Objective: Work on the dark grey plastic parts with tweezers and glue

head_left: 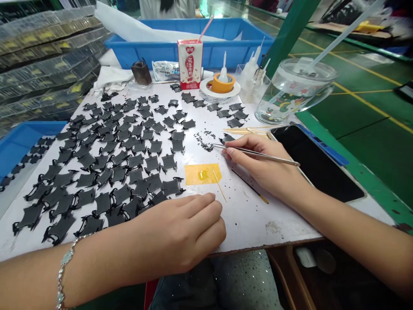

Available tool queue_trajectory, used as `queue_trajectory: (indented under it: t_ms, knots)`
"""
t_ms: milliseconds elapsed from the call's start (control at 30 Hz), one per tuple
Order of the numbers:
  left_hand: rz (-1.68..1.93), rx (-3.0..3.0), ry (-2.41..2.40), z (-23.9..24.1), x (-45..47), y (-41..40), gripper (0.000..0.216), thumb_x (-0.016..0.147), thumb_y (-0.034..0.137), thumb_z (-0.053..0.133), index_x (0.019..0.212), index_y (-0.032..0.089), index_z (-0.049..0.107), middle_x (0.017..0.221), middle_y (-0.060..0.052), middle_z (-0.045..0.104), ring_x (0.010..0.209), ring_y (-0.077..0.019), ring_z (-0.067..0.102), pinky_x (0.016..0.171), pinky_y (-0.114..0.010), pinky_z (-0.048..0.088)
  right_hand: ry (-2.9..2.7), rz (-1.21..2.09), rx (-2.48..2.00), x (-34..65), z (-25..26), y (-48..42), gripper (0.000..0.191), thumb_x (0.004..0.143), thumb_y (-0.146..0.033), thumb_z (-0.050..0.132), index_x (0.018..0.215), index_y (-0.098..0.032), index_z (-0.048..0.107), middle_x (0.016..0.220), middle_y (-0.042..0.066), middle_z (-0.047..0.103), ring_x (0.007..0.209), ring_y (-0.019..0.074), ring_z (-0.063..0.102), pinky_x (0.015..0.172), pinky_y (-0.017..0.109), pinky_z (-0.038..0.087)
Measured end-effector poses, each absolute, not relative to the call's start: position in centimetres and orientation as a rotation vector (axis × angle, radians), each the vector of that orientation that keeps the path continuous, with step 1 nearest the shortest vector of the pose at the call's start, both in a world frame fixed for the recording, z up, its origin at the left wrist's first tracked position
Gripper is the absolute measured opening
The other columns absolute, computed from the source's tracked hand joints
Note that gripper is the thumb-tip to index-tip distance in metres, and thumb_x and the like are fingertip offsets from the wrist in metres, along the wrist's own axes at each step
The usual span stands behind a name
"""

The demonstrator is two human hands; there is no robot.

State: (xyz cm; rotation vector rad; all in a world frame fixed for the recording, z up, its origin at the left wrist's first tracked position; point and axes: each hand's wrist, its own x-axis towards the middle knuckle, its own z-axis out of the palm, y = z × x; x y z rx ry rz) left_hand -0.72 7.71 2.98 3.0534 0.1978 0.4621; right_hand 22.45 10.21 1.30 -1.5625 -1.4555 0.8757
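My right hand [261, 161] grips a pair of metal tweezers [271, 157], their tips at a small pile of tiny black bits [207, 146]. My left hand [190, 228] rests near the table's front edge with its fingers curled in; whatever they may hold is hidden. Just beyond it lies a yellow piece of tape [191, 175] with a drop of clear yellowish liquid [202, 175] and a thin wooden stick [219, 185] across its right side. Many flat black plastic parts [121, 195] cover the left half of the white table. One more black part [226, 137] lies by my right fingertips.
A phone [316, 161] and a glass mug with a straw [282, 94] stand at right. Behind are a drink carton [189, 64], tape rolls [222, 84], dropper bottles [254, 64] and a blue bin [219, 54]. A thin black brush-like stick [248, 185] lies near my right hand. Stacked trays [41, 64] rise at left.
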Motion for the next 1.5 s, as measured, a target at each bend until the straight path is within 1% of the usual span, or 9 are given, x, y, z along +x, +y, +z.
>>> queue_trajectory:
  t_ms: [333,500,667,833,933,1067,1167,1267,1500]
  knots:
    - [0.464,3.077,0.211,3.2,-0.3,7.7,0.048,0.105,0.007,0.021,0.097,0.010,0.068,0.103,-0.012,0.073,0.094,-0.0238,0.067,0.080,-0.035,0.058,-1.410,0.903,-1.551,22.3,1.4,10.1,0.012,0.082,-0.030,0.071,0.090,-0.021,0.070,0.090,0.006,0.075,0.084,0.0237,0.068,0.077,0.041,0.053]
    - [0.459,3.067,0.210,3.2,-0.4,7.7,0.047,0.104,0.007,0.022,0.096,0.009,0.069,0.104,-0.013,0.072,0.095,-0.0248,0.068,0.080,-0.036,0.059,-1.373,0.897,-1.573,22.3,1.3,10.2,0.011,0.082,-0.029,0.071,0.089,-0.020,0.070,0.086,0.005,0.074,0.079,0.0224,0.067,0.072,0.040,0.052]
    - [0.454,3.067,0.208,3.2,-0.4,7.6,0.048,0.104,0.006,0.022,0.097,0.009,0.069,0.103,-0.013,0.073,0.094,-0.0247,0.068,0.081,-0.035,0.058,-1.362,0.908,-1.563,22.3,1.4,10.2,0.011,0.082,-0.030,0.072,0.088,-0.020,0.070,0.090,0.006,0.075,0.083,0.0227,0.068,0.075,0.040,0.052]
    - [0.446,3.085,0.181,3.2,-0.5,7.7,0.044,0.104,0.007,0.025,0.097,0.009,0.069,0.104,-0.013,0.073,0.096,-0.0260,0.068,0.084,-0.037,0.057,-1.429,0.865,-1.575,22.2,1.3,10.3,0.009,0.084,-0.028,0.070,0.083,-0.019,0.071,0.086,0.005,0.074,0.080,0.0212,0.067,0.075,0.039,0.051]
    - [0.406,3.058,0.127,3.0,-0.8,7.9,0.037,0.102,0.007,0.029,0.102,0.008,0.066,0.109,-0.015,0.071,0.105,-0.0287,0.066,0.089,-0.040,0.055,-1.362,0.904,-1.495,22.4,1.3,10.4,0.009,0.084,-0.027,0.072,0.079,-0.019,0.071,0.083,0.004,0.074,0.078,0.0186,0.067,0.075,0.036,0.051]
    - [0.630,3.015,0.259,3.1,-1.3,8.1,0.024,0.100,0.008,0.040,0.109,0.007,0.062,0.117,-0.016,0.068,0.117,-0.0306,0.059,0.101,-0.045,0.047,-1.263,1.001,-1.336,22.8,1.8,9.1,0.011,0.084,-0.031,0.075,0.078,-0.022,0.072,0.079,0.000,0.075,0.075,0.0144,0.069,0.073,0.030,0.053]
    - [0.845,2.957,0.594,3.5,-1.5,8.6,0.017,0.097,0.006,0.053,0.113,0.009,0.059,0.113,-0.014,0.068,0.105,-0.0268,0.061,0.092,-0.043,0.049,-1.182,1.263,-1.237,22.9,2.1,7.3,0.011,0.082,-0.034,0.079,0.080,-0.024,0.074,0.079,0.000,0.076,0.069,0.0135,0.069,0.065,0.027,0.054]
    - [0.864,2.940,0.777,3.7,-1.5,9.2,0.015,0.095,0.009,0.059,0.110,0.012,0.060,0.105,-0.011,0.068,0.094,-0.0227,0.060,0.083,-0.040,0.051,-1.070,1.484,-1.168,22.7,1.8,5.7,0.012,0.080,-0.033,0.081,0.080,-0.023,0.075,0.076,0.002,0.076,0.065,0.0132,0.069,0.059,0.025,0.054]
    - [0.772,2.959,0.721,3.3,-1.3,9.8,0.003,0.095,0.013,0.063,0.097,0.014,0.065,0.094,-0.006,0.071,0.085,-0.0214,0.059,0.076,-0.037,0.049,-1.001,1.624,-1.110,22.4,0.6,5.0,0.011,0.080,-0.029,0.082,0.078,-0.021,0.075,0.070,0.001,0.076,0.064,0.0116,0.070,0.057,0.021,0.055]
